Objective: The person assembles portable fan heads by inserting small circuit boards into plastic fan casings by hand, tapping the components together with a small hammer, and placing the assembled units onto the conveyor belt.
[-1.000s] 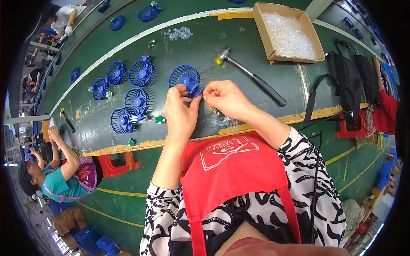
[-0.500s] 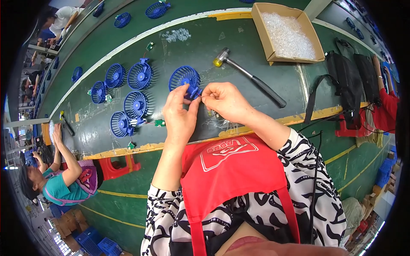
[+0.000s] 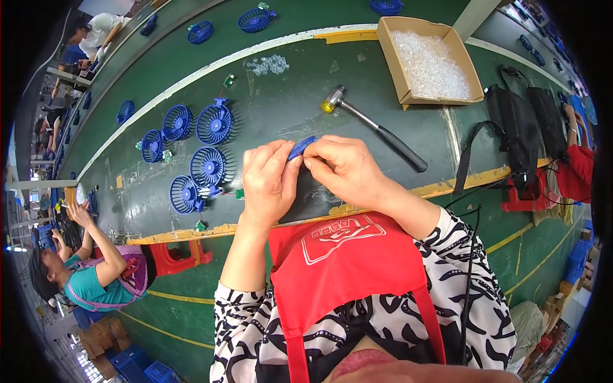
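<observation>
Between my hands, over the near part of the green bench, is a blue plastic fan part (image 3: 302, 147), seen nearly edge-on and mostly covered by fingers. My left hand (image 3: 268, 179) grips its left side with bent fingers. On the other side, my right hand (image 3: 348, 169) pinches its edge between thumb and fingers. Several blue round fan cages lie to the left, among them an upper one (image 3: 214, 123) and a lower one (image 3: 185, 195). Small green circuit boards (image 3: 200, 225) hang from some by wires. Beyond my right hand rests a hammer (image 3: 401, 148) with a black grip.
A cardboard box (image 3: 393, 60) of clear plastic bits stands at the back right. Loose clear pieces (image 3: 268, 64) lie at the back. Black bags (image 3: 514, 121) sit at the right edge. More fan cages (image 3: 255, 20) lie beyond the white strip. A co-worker (image 3: 105, 274) works at the left.
The fan part has been turned from face-on to nearly edge-on and drawn in closer between my hands. Both hands still hold it. Fan cages beyond the white strip have shifted right.
</observation>
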